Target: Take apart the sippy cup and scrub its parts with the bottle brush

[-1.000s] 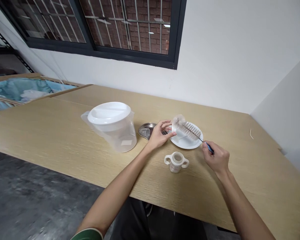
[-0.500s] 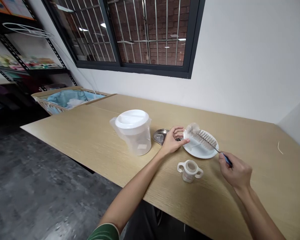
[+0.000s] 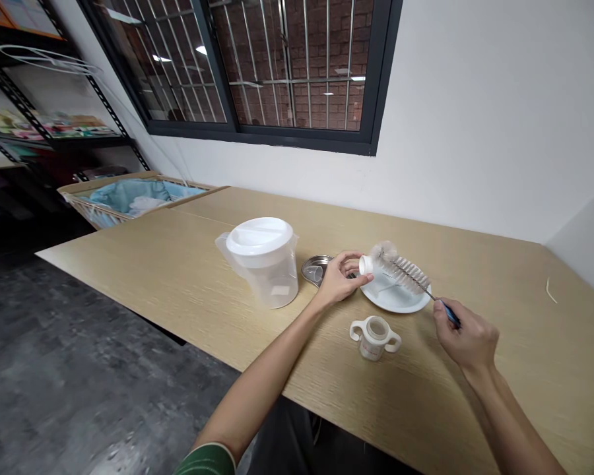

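Observation:
My left hand (image 3: 344, 276) grips a small white bottle collar ring (image 3: 365, 265) between thumb and fingers, its opening turned to the right. In my right hand (image 3: 468, 333) is the dark blue handle of a bottle brush (image 3: 404, 272). The brush's pale bristles lie over a white plate (image 3: 396, 305), and its fluffy tip is beside the ring; whether they touch I cannot tell. Nearer to me a small two-handled baby bottle (image 3: 375, 338) stands upright without a cap. Behind my left hand sits a round steel dish (image 3: 317, 260) holding a small clear cup-shaped piece (image 3: 315, 274).
A translucent pitcher (image 3: 264, 264) with a white lid stands left of the dish. A thin pale strip (image 3: 551, 290) lies on the table (image 3: 178, 277) at the right. A crib with blue lining (image 3: 129, 194) adjoins the table's far left end, below a barred window.
The brush tip has shifted slightly away from the white ring, so more of the ring shows. Both hands stay in nearly the same place; the whole view has moved a little.

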The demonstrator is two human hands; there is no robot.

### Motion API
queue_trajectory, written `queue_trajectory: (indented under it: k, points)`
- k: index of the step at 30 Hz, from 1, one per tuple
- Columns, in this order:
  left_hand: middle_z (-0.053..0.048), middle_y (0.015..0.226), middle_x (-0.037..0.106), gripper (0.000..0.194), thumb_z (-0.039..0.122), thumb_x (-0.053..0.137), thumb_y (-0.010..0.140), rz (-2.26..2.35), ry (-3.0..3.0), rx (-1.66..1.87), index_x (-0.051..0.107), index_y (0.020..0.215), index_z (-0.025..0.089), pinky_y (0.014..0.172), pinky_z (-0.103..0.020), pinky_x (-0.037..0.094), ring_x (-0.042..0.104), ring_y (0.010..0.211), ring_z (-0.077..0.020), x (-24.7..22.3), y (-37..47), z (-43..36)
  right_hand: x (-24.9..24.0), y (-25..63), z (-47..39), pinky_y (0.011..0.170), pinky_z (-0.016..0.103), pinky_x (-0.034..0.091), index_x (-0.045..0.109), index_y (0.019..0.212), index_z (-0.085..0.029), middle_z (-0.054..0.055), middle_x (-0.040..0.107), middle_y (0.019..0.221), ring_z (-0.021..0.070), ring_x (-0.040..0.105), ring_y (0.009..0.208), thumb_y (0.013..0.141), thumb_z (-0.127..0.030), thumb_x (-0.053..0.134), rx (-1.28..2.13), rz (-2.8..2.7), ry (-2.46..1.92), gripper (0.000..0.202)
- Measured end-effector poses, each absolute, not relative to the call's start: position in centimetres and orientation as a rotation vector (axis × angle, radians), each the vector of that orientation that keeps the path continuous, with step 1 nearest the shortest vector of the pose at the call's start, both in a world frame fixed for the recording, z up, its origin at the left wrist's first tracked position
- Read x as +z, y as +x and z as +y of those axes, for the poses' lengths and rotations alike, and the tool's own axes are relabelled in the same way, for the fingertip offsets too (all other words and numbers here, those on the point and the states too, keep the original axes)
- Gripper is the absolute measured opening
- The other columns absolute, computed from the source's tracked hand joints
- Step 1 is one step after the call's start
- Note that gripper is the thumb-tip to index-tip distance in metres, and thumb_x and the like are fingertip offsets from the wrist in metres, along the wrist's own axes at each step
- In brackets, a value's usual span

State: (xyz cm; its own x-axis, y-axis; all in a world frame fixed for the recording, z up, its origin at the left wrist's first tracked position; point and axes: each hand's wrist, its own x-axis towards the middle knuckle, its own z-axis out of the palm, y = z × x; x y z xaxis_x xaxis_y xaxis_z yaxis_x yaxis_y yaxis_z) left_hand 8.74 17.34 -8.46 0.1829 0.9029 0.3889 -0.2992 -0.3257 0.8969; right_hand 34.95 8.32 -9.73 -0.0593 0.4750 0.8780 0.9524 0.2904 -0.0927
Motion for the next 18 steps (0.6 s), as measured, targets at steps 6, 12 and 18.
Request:
queue_trajectory:
  k: [6,12,18]
  points:
    - [-0.008,0.095,0.069,0.058,0.022,0.091,0.059,0.596,1.298,1.414,0.059,0.108,0.015,0.086,-0.031,0.052,0.065,0.09,-0.0167,-8.22,8.92,17.36,-9.76,35.04,8.32,0.051,0.021,0.034,0.074,0.085,-0.016,-0.003,0.058,0.054,0.0085,0.053,0.048,0.093,-0.034,0.055,-0.67,-1.677,-1.298,0.027]
    - [-0.007,0.095,0.07,0.057,0.019,0.091,0.059,0.503,1.233,1.405,0.061,0.108,0.015,0.086,-0.028,0.051,0.064,0.09,-0.0148,-7.81,8.89,17.23,-9.83,34.96,8.42,0.05,0.022,0.031,0.073,0.083,-0.017,-0.004,0.057,0.053,0.0082,0.052,0.047,0.094,-0.035,0.054,-0.667,-1.696,-1.338,0.028]
    - [-0.008,0.1,0.07,0.061,0.021,0.091,0.06,0.549,1.235,1.412,0.061,0.112,0.015,0.087,-0.028,0.049,0.064,0.092,-0.0155,-8.02,8.62,17.49,-9.6,35.12,8.18,0.051,0.021,0.034,0.072,0.082,-0.015,-0.004,0.052,0.05,0.0089,0.051,0.046,0.094,-0.032,0.055,-0.66,-1.649,-1.305,0.027]
